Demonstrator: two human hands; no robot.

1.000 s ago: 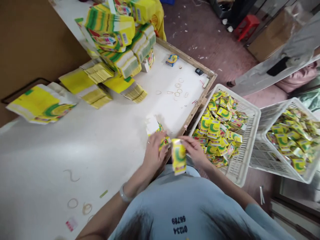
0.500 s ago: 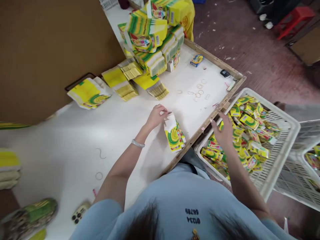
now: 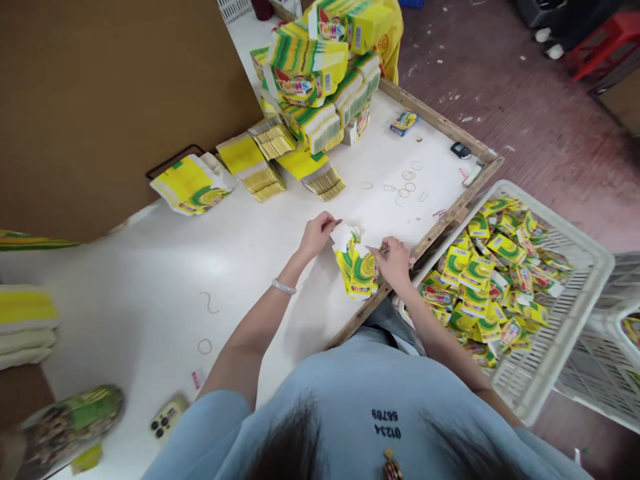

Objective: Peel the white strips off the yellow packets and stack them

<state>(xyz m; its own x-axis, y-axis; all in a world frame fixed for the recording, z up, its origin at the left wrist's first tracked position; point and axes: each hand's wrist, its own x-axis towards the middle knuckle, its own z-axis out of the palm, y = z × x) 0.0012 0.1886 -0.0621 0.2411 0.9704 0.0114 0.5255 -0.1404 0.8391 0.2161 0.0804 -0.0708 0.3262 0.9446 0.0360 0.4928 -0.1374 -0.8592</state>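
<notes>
Several small yellow-green cartons (image 3: 357, 272), flattened with white flaps at the top, lie overlapped near the table's front edge. My left hand (image 3: 319, 235) has its fingers pinched at the upper left corner of the white flaps. On the other side my right hand (image 3: 394, 261) pinches the upper right edge of a carton that lies over the others. Its thumb and forefinger are closed on that carton. A pale bangle (image 3: 284, 287) sits on my left wrist.
Right of the table, a white plastic basket (image 3: 575, 320) holds many similar cartons. Stacked carton bundles (image 3: 310, 73) stand at the back. Rubber bands (image 3: 407, 187), a blue box (image 3: 404, 123) and a phone (image 3: 167, 419) lie on the table (image 3: 175, 280). A wooden strip (image 3: 430, 240) edges it.
My right hand has moved left from over the basket to the cartons on the table. A carton now overlaps the others there. My left hand stays at the flaps.
</notes>
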